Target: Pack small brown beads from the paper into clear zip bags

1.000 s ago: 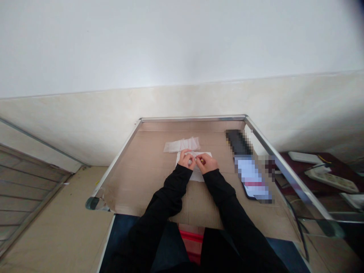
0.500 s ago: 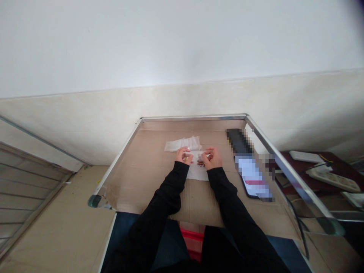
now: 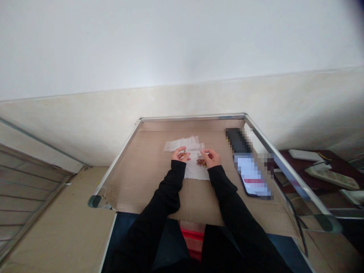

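- L hand [image 3: 180, 154]: half curled, hold unclear
- R hand [image 3: 209, 158]: half open, hold unclear
- Small brown bits [image 3: 201, 162] on white tissue [image 3: 196, 172], between hands
- Risk: a knock could scatter bits

The left hand [image 3: 180, 154] and right hand [image 3: 211, 158] sit close together, fingers curled inward, with the left arm [image 3: 170, 187] and right arm [image 3: 227, 193] black-sleeved, reaching far

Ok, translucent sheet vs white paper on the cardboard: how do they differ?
The translucent sheet is crinkled and see-through; the white paper is opaque and smoother. The sheet lies farther from the person, the paper nearer. Small reddish-brown pieces sit on the paper. Both lie flat on the cardboard.
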{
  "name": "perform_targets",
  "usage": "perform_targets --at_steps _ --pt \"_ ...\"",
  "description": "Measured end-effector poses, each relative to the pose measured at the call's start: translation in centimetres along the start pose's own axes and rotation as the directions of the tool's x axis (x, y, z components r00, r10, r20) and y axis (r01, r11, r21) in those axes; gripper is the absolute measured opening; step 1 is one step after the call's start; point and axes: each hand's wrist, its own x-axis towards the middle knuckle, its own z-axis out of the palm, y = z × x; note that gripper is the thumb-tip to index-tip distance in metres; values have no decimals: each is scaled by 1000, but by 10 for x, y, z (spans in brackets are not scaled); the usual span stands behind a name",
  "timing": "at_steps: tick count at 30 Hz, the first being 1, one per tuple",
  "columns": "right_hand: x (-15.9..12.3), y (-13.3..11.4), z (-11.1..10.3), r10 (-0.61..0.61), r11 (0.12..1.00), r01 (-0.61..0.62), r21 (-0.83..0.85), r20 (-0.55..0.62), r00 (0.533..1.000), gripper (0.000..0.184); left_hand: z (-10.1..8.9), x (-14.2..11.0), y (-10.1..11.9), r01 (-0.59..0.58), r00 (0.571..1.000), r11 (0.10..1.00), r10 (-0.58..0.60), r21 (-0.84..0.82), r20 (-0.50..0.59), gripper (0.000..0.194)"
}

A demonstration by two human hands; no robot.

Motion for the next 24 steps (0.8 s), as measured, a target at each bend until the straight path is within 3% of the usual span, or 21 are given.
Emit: perform_targets --at_steps 4,9,14,19,24 --pt "2 3 3 113 972 -120 201 43 993 34 -2 2 -1 -3 1000 1000 3 5 7 41" --pt "-3 -6 7 154 932 -185 311 124 980 39 0 -3 4 59 990 997 -54 -39 131 47" --pt "4 -9 -10 198 870 -256 421 177 964 45 -2 -3 13 145 968 978 -109 -150 225 62" --pt "17 3 -39 76 848 -202 490 266 961 54 -5 -1 17 192 951 970 -146 -152 272 54" --pt "15 1 -34 166 823 -273 498 249 954 53 -4 -2 15 213 944 966 -164 -148 287 46"
